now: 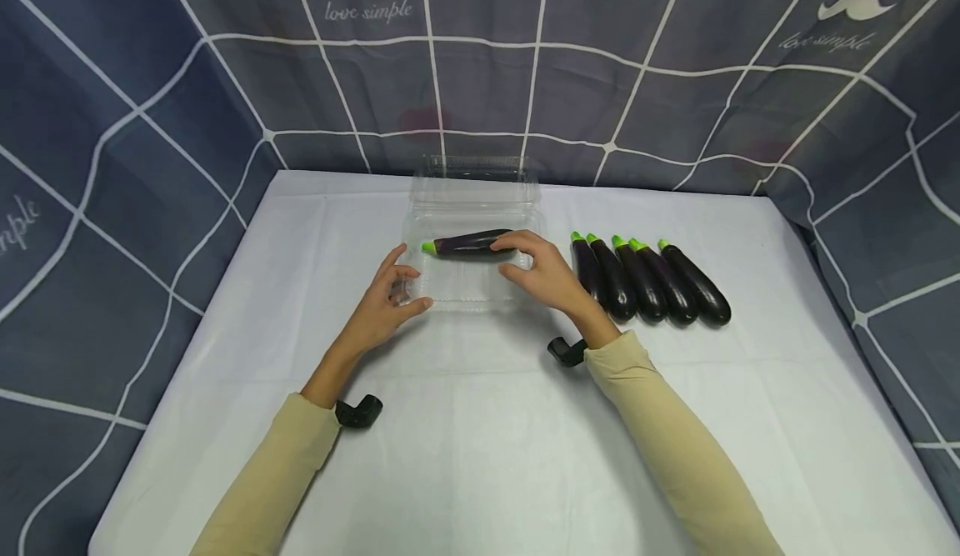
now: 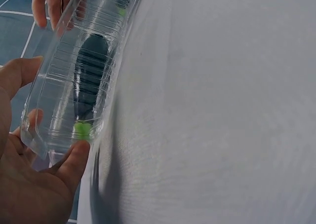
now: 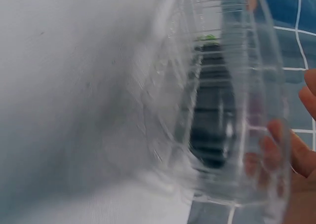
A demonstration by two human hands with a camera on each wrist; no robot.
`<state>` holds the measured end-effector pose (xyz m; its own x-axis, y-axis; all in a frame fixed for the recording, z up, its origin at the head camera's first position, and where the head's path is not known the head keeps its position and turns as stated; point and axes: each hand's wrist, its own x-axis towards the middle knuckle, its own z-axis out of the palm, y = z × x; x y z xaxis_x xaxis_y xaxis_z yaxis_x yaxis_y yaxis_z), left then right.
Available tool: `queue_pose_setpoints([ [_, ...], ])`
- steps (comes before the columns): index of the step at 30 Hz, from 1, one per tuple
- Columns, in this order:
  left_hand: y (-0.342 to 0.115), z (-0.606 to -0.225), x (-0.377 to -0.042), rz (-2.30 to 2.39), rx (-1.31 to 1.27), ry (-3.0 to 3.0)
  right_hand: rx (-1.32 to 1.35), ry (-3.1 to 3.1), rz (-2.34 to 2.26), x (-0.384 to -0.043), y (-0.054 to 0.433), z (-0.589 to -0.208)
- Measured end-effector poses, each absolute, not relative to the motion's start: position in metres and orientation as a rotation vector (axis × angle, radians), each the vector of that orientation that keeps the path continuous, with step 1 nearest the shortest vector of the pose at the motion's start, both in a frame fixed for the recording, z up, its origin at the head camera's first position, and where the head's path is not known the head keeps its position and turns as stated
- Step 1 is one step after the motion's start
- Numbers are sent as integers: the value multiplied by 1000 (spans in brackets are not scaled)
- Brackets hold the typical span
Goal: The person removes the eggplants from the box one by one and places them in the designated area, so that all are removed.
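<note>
A dark purple eggplant point(image 1: 467, 244) with a bright green stem end lies crosswise in the clear plastic container point(image 1: 465, 293), stem toward the left. My left hand point(image 1: 378, 308) holds the container's left end, its thumb at the front corner and its fingers spread along the side. In the left wrist view, that thumb presses near the green stem end point(image 2: 82, 130), outside the plastic wall. My right hand point(image 1: 551, 277) is over the container's right end, fingers loosely bent, fingertips overlapping the eggplant's thick end. Through the clear wall in the right wrist view, the eggplant point(image 3: 212, 110) shows below the fingers.
Several more eggplants point(image 1: 651, 281) lie side by side on the white-covered table point(image 1: 465, 439), right of the container, green ends pointing away. The container's transparent lid point(image 1: 476, 177) stands raised behind it. Dark grid-patterned cloth point(image 1: 487, 81) hangs at the back and both sides.
</note>
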<state>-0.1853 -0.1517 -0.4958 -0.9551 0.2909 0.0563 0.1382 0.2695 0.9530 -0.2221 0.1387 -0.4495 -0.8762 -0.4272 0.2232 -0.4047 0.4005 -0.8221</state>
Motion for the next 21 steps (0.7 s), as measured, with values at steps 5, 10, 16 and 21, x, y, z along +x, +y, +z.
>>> queue_pose_setpoints([
  [5, -153, -494, -185, 1783, 404, 2400, -722, 2627, -1488, -234, 127, -452],
  [10, -153, -494, -185, 1787, 405, 2399, -700, 2624, -1470, -248, 114, -454],
  [16, -152, -495, -186, 1779, 410, 2400, -718, 2675, -1413, -261, 105, -458],
  [21, -152, -496, -186, 1785, 409, 2396, -758, 2754, -1364, -265, 104, -462],
])
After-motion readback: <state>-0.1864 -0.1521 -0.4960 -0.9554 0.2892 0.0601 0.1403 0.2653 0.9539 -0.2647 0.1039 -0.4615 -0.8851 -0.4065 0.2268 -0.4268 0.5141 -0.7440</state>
